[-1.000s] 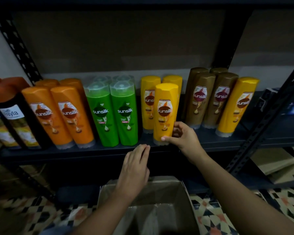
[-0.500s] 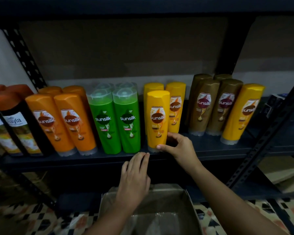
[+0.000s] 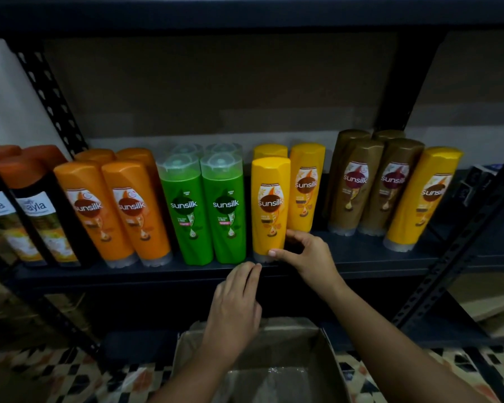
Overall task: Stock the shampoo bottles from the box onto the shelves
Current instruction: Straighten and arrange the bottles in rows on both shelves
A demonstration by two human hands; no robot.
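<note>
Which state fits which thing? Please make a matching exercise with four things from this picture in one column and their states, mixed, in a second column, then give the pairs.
Things:
1. right hand
2. left hand
3. green bottles
4. cardboard box

States:
A. stand upright beside the orange bottles
B. sits open below the shelf
C. grips the base of a yellow bottle
D. flat, fingers at the shelf's front edge, holding nothing

Pairs: 1-C, 2-D, 3-A, 4-B

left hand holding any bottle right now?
No. The left hand lies flat and empty at the dark shelf edge; only the right hand grips the front yellow plastic shampoo bottle.
</note>
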